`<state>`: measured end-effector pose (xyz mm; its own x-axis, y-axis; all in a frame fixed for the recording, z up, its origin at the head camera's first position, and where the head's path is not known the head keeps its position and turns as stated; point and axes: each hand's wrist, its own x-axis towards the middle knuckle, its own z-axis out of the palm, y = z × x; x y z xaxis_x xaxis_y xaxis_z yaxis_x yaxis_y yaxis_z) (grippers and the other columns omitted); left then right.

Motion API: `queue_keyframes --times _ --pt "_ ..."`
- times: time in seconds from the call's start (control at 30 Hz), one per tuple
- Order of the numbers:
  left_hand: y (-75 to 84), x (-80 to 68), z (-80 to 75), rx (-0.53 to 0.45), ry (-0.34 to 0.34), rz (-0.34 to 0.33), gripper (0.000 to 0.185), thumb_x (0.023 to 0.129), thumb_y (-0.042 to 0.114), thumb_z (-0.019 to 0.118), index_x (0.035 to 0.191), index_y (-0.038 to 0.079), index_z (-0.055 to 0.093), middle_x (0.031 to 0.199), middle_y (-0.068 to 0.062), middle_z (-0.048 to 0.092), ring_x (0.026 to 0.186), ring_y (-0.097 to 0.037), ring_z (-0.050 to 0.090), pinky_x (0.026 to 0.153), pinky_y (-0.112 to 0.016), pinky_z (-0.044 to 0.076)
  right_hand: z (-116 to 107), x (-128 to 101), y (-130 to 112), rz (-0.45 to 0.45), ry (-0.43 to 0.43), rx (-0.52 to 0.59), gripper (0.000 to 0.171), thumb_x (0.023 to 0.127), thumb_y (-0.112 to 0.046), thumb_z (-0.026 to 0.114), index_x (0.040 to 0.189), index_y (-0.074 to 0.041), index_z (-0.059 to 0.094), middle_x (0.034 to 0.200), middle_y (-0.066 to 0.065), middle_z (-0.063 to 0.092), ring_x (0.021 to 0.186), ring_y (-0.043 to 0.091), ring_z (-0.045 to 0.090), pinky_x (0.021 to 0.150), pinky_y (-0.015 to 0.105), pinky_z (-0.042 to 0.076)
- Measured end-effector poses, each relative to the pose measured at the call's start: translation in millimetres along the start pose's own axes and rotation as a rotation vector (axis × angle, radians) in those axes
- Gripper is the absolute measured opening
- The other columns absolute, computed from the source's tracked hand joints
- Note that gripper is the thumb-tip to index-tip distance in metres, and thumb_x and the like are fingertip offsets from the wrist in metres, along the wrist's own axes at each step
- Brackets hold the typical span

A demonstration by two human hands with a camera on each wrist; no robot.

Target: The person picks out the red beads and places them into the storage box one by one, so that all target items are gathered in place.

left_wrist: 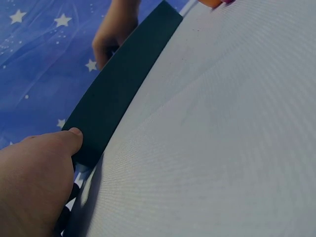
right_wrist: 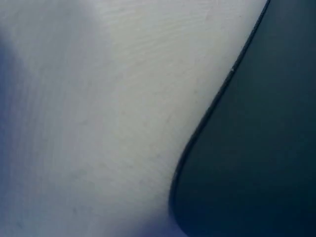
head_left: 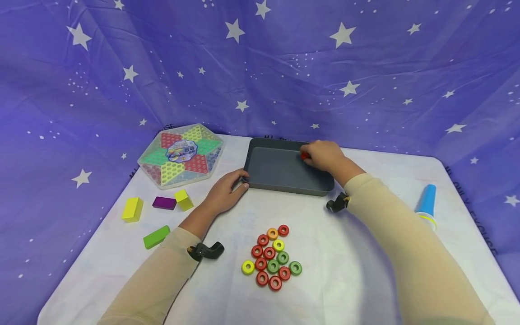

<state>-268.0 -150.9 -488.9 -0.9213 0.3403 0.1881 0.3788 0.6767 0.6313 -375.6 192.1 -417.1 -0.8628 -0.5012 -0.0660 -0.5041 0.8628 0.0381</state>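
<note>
A dark grey rectangular tray (head_left: 284, 167) lies toward the back of the white table. My left hand (head_left: 225, 192) holds its front left corner, the thumb against the front wall and the fingers at the left rim. In the left wrist view that thumb (left_wrist: 75, 136) sits on the tray's outer wall (left_wrist: 118, 89). Over the tray's far right part, my right hand (head_left: 325, 155) pinches a small red ring (head_left: 304, 155), mostly covered by the fingers. The right wrist view shows the tray (right_wrist: 256, 148) but not the hand. Several red rings (head_left: 269, 253) lie grouped nearer me with green, yellow and orange ones.
A hexagonal star-patterned game board (head_left: 181, 153) lies at the back left. Before it are a purple block (head_left: 164, 203), two yellow blocks (head_left: 132, 210) and a green block (head_left: 156, 237). Blue stacked cups (head_left: 426, 201) lie at the right. A starry purple cloth (head_left: 284, 67) hangs behind.
</note>
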Motion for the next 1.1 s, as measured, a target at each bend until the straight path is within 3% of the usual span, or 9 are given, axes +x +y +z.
queue_keyframes --times 0.27,0.4,0.73,0.83,1.1 --pt "0.8 1.1 1.8 0.0 0.002 0.008 0.029 0.104 0.039 0.056 0.131 0.028 0.057 0.14 -0.003 0.059 0.137 -0.025 0.05 0.115 -0.048 0.04 -2 -6 3 0.007 0.014 0.019 0.042 0.094 -0.031 0.072 0.133 -0.019 0.062 0.115 0.008 0.069 0.097 0.029 0.064 0.077 0.055 0.056" --pt "1.2 1.2 1.9 0.003 0.0 0.006 0.029 0.104 0.039 0.056 0.131 0.028 0.057 0.141 -0.003 0.058 0.138 -0.025 0.05 0.116 -0.048 0.039 -12 -14 -1 -0.002 0.062 0.057 0.045 0.092 -0.033 0.074 0.133 -0.019 0.062 0.12 0.008 0.069 0.102 0.031 0.065 0.079 0.056 0.056" --pt "-0.1 -1.3 0.5 0.013 0.0 -0.007 0.029 0.104 0.038 0.056 0.131 0.028 0.057 0.143 -0.004 0.057 0.139 -0.026 0.049 0.117 -0.047 0.038 -38 -47 -25 -0.043 0.155 0.254 0.046 0.091 -0.034 0.075 0.133 -0.019 0.064 0.123 0.008 0.068 0.105 0.031 0.065 0.083 0.051 0.056" --pt "-1.0 -1.5 0.4 0.012 0.006 0.0 0.029 0.104 0.037 0.056 0.131 0.027 0.057 0.142 -0.004 0.058 0.139 -0.026 0.049 0.117 -0.048 0.038 -41 -59 -34 -0.107 0.185 0.309 0.048 0.091 -0.035 0.076 0.134 -0.017 0.064 0.119 0.008 0.069 0.101 0.028 0.066 0.084 0.048 0.056" --pt "-0.5 0.8 1.1 0.009 0.001 -0.006 0.03 0.104 0.039 0.055 0.132 0.028 0.056 0.143 -0.004 0.057 0.139 -0.026 0.049 0.117 -0.048 0.038 -37 -93 -62 -0.25 0.217 0.438 0.044 0.092 -0.035 0.076 0.13 -0.015 0.066 0.107 0.002 0.07 0.064 0.008 0.052 0.061 0.031 0.048"
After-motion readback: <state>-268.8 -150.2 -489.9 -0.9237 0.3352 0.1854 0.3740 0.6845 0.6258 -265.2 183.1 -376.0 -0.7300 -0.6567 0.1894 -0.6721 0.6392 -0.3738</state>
